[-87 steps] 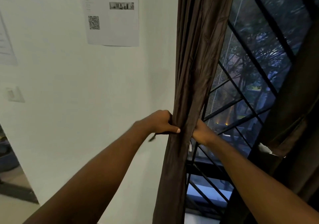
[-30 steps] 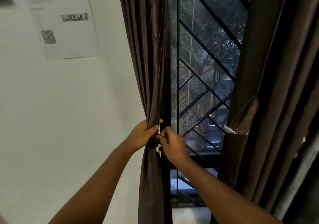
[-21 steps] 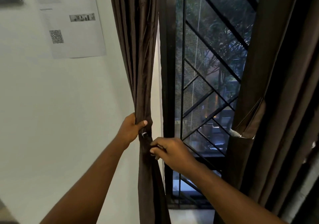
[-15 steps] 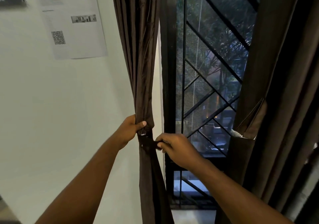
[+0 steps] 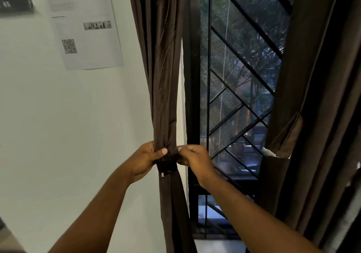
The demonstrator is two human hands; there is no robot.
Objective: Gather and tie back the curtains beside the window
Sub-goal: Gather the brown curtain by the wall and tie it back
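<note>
Beside the window (image 5: 234,77), left hand (image 5: 144,161) clamped round gathered curtain (image 5: 164,77), right hand (image 5: 195,159) pinching the tie band (image 5: 167,167) encircling it

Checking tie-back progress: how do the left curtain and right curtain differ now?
The left curtain is cinched narrow by a dark band; the right curtain hangs wide, no band visible. The left hand and right hand grip the left curtain; neither touches the right curtain. Both dark brown.

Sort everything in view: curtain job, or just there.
Job: left curtain, tie band round it, left hand, right hand, right curtain.
Just there: wall notice, window grille, display.
</note>
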